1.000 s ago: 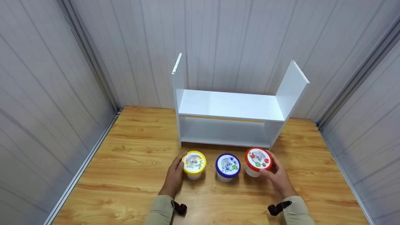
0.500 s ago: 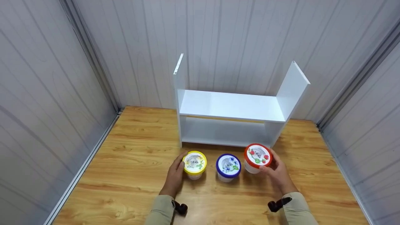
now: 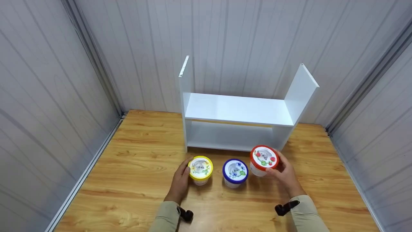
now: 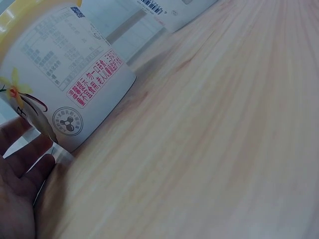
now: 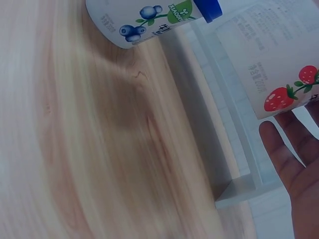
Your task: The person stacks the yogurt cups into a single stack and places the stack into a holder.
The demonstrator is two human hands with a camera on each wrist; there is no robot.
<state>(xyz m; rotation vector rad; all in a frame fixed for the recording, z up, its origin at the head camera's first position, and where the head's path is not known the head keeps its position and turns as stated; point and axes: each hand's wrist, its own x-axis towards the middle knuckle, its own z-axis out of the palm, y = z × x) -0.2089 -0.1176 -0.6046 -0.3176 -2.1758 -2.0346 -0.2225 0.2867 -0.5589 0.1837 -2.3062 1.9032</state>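
Note:
Three white tubs with coloured lids are in the head view. My left hand holds the yellow-lidded tub from its left side, the thumb on the near side; in the left wrist view this tub stands on the wooden tabletop. My right hand grips the red-lidded tub from the right. The right wrist view shows that tub, printed with strawberries, raised off the tabletop. Between the two hands stands the blue-lidded tub, blueberries on its side, with neither hand on it.
A white two-level shelf with tall side panels stands behind the tubs, its lower board close to the red-lidded tub. Wood-grain tabletop spreads around it. Pale panelled walls enclose the back and sides.
My right hand has moved the red-lidded tub upward and forward, toward the shelf, and slightly left. My left hand, the yellow-lidded tub and the blue-lidded tub have stayed in place.

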